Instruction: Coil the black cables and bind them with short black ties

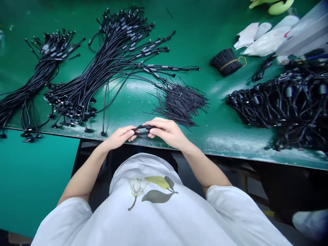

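Note:
A coiled black cable (142,133) is stretched between my two hands at the table's front edge. My left hand (120,136) pinches one end of the coil, and my right hand (166,131) grips the other end between thumb and fingers. A pale tag or sleeve shows inside the loop. Just beyond my right hand lies a loose heap of short black twist ties (183,102). Farther left, a large bundle of straight black cables (94,75) with connectors at both ends is spread out.
A second cable bundle (38,73) lies at the far left, partly over the table's front edge. To the right is a pile of coiled cables (276,102). Behind it are a banded bunch of black ties (227,62) and white plastic bags (269,41).

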Tool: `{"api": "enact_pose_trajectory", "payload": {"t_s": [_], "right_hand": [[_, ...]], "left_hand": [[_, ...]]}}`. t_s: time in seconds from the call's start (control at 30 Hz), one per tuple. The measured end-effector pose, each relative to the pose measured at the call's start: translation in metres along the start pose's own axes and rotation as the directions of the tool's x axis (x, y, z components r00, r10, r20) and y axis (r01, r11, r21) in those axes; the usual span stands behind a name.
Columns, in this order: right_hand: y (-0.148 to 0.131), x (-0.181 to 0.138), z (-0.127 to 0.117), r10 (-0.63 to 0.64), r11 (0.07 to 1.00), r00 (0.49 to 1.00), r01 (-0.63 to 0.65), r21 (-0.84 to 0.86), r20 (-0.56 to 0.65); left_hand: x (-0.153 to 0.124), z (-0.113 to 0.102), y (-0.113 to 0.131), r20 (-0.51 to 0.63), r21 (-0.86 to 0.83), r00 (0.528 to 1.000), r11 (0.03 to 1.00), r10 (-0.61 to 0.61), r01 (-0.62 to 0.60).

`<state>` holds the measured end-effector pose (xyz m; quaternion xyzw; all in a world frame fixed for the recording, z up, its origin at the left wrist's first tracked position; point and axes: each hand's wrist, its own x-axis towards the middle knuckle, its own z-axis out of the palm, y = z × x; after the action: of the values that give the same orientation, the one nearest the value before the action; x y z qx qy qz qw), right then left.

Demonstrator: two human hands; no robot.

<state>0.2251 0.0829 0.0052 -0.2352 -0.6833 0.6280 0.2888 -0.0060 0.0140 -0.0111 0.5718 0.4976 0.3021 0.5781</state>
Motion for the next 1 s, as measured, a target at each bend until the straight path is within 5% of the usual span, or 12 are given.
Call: {"api": "enact_pose_trajectory", "payload": {"t_s": [0.17, 0.33, 0.4, 0.5, 0.6, 0.8, 0.9, 1.0], "right_hand": [[0.005, -0.001, 0.001, 0.192, 0.884, 0.977, -0.215, 0.415, 0.098], [0.006, -0.005, 0.006, 0.200, 0.882, 0.979, -0.159, 0.443, -0.047], [0.007, -0.006, 0.008, 0.196, 0.865, 0.981, -0.177, 0.469, 0.009], [0.010, -0.006, 0.009, 0.223, 0.742, 0.958, -0.287, 0.606, 0.181], [0.013, -0.003, 0.012, 0.243, 0.668, 0.958, -0.280, 0.690, 0.153], [0.017, -0.002, 0.022, 0.104, 0.871, 0.992, -0.054, 0.488, -0.076], [0.015, -0.003, 0.030, 0.040, 0.918, 0.999, -0.029, 0.395, -0.018], [0.009, -0.003, 0.038, 0.077, 0.878, 0.997, -0.073, 0.473, 0.012]], "left_hand": [[-0.004, 0.006, 0.004, 0.152, -0.039, 0.988, 0.999, 0.041, -0.035], [-0.009, 0.018, 0.006, -0.136, 0.088, 0.989, 0.995, 0.058, -0.046], [-0.010, 0.017, 0.005, -0.129, 0.079, 0.991, 0.996, 0.039, -0.029], [-0.010, 0.015, 0.007, -0.051, -0.087, 0.999, 0.996, 0.009, -0.014], [-0.010, 0.023, 0.012, -0.010, -0.318, 1.000, 0.948, -0.009, 0.005], [-0.008, 0.046, 0.016, -0.133, -0.523, 0.990, 0.851, -0.040, -0.036], [-0.008, 0.057, 0.014, -0.012, -0.511, 0.999, 0.858, -0.053, 0.039], [-0.008, 0.070, 0.019, 0.096, -0.534, 0.993, 0.839, -0.064, 0.105]]}}
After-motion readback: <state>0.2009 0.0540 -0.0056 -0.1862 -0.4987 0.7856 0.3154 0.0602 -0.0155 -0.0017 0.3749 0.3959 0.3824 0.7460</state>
